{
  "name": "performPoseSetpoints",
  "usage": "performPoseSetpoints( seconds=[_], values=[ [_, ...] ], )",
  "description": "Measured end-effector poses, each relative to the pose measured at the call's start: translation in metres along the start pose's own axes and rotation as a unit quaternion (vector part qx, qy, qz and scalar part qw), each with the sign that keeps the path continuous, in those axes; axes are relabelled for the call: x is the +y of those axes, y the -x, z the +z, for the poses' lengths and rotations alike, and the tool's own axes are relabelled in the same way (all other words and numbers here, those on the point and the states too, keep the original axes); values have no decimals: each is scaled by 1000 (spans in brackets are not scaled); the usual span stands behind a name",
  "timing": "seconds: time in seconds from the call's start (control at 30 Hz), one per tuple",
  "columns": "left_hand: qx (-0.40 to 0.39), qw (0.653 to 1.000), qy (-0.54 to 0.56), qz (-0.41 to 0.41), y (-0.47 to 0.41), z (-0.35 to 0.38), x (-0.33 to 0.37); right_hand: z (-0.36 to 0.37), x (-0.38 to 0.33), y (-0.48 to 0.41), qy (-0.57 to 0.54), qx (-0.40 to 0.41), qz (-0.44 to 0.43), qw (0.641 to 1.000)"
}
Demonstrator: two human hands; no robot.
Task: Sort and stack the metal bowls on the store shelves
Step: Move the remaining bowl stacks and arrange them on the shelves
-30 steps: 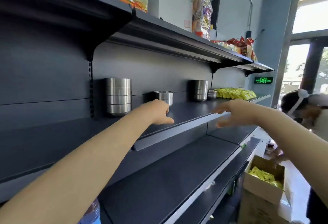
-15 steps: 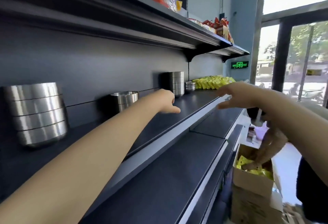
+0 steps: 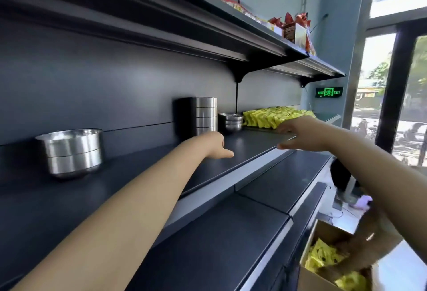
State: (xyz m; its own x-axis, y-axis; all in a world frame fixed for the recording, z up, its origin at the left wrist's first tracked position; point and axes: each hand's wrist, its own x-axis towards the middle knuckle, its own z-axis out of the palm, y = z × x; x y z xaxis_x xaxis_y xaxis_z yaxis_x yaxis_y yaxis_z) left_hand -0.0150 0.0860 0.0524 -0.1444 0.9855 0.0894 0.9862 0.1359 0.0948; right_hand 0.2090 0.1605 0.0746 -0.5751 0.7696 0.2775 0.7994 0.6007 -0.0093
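Two steel bowls (image 3: pixel 72 152) sit nested on the dark middle shelf (image 3: pixel 249 143) at the left. Farther along stands a tall stack of steel bowls (image 3: pixel 206 115), and beside it a low stack of small steel bowls (image 3: pixel 231 120). My left hand (image 3: pixel 213 144) hovers over the shelf just in front of the tall stack, fingers curled, thumb pointing right, holding nothing. My right hand (image 3: pixel 300 134) reaches over the shelf's front edge with fingers spread, empty, to the right of the small bowls.
Yellow packets (image 3: pixel 275 116) fill the shelf past the small bowls. Snack bags (image 3: pixel 293 28) line the upper shelf. Lower shelves (image 3: pixel 231 244) jut out below. At the bottom right another person's hand (image 3: pixel 369 240) reaches into a cardboard box (image 3: pixel 323 265) of yellow packets.
My view and both arms have shifted right along the shelf. The far-left stack has left the view, and both hands are now closer to the tall stack and the small bowls.
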Motion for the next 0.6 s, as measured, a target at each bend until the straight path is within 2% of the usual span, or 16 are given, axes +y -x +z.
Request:
performPoseSetpoints(
  seconds=[0.23,0.4,0.6],
  values=[
    [-5,993,83,-89,-109,19,5,36,72,-103,2,-35,-13,999],
    [19,991,77,-103,-186,29,9,58,97,-176,-20,-18,-23,999],
    [10,989,63,-136,-255,52,12,81,124,-250,-61,-12,-40,997]
  ],
)
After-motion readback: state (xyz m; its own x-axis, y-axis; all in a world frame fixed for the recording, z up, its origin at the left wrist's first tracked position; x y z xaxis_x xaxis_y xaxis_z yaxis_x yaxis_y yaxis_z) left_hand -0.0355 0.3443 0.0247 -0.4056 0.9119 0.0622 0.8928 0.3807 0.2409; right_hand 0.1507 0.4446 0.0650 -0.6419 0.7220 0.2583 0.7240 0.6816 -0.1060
